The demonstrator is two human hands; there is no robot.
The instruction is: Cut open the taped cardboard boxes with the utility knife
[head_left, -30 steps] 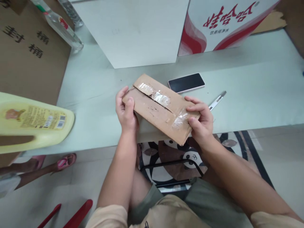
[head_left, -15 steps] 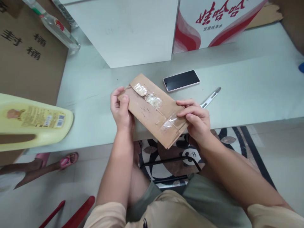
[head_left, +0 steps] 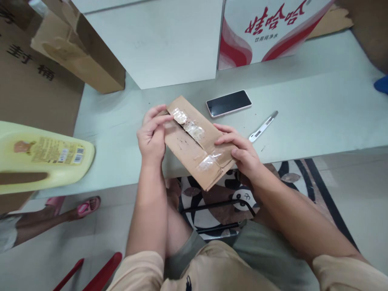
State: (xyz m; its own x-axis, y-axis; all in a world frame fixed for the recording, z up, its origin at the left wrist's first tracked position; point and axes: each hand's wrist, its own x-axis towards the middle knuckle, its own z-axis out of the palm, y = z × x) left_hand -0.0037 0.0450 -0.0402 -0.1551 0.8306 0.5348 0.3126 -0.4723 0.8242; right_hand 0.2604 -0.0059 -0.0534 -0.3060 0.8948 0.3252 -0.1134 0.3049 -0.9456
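Between my hands is a flat brown cardboard box (head_left: 189, 141), tilted, its long seam crossed by wrinkled clear tape. A dark gap shows along that seam. My left hand (head_left: 154, 133) grips the upper left end, its fingers lying over the edge by the seam. The opposite end is in my right hand (head_left: 239, 149), with fingers on top and the thumb at the near edge. Just past my right hand a white utility knife (head_left: 263, 126) lies on the table. A phone (head_left: 228, 103) with a dark screen rests beyond the box. What the box contains is hidden.
A white box (head_left: 157, 44) and a red-and-white carton (head_left: 273, 36) stand at the table's back. To the left are a yellow jug (head_left: 51, 157), a tall cardboard box (head_left: 87, 52) and a large carton (head_left: 27, 89). A person's pink-slippered foot (head_left: 87, 206) shows below.
The seam gap has widened, and my left fingers have moved over the edge toward it. At the upper left, a tall cardboard box now stands where a clear bottle was.
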